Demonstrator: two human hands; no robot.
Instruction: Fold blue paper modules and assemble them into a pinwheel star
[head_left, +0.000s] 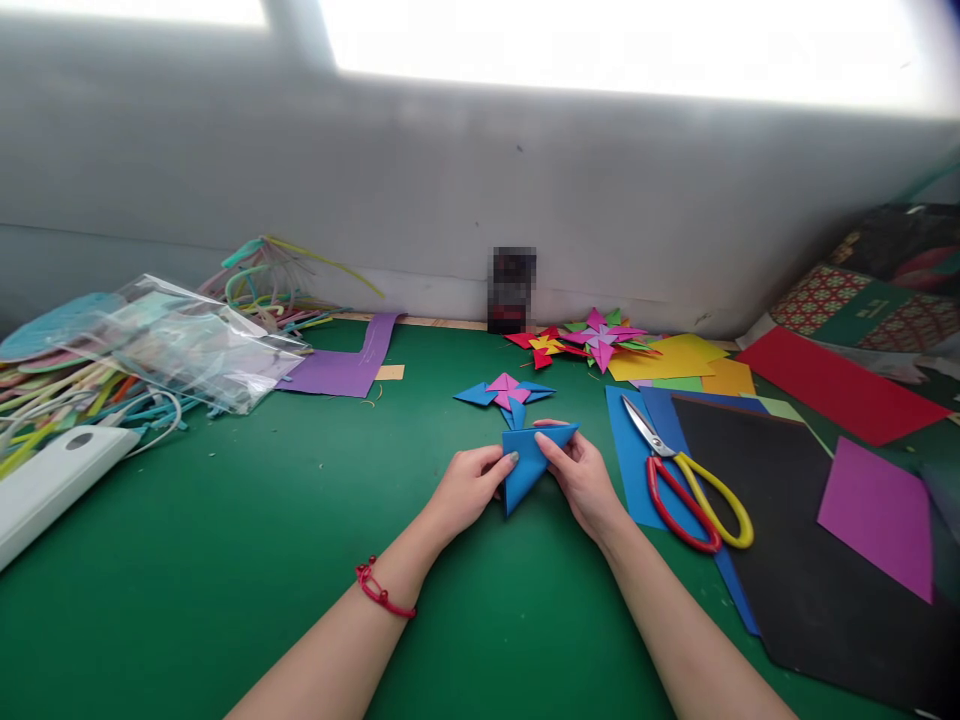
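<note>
A blue sheet of paper folded into a triangle (527, 468) is held between both hands, one point facing down. My left hand (472, 488) pinches its left edge, thumb on the front and fingers partly hidden behind. My right hand (581, 475) grips the upper right side, thumb pressed on the face and fingers behind it. Just beyond the triangle lies a pink and blue folded paper star (508, 390), its nearest blue point close to the triangle's top edge.
Scissors (686, 475) with red and yellow handles rest on black and blue sheets at right. Finished paper stars (600, 338) and yellow sheets (667, 358) lie behind. At left are purple paper (337, 370), a clear plastic bag (195, 345) and a white power strip (60, 480).
</note>
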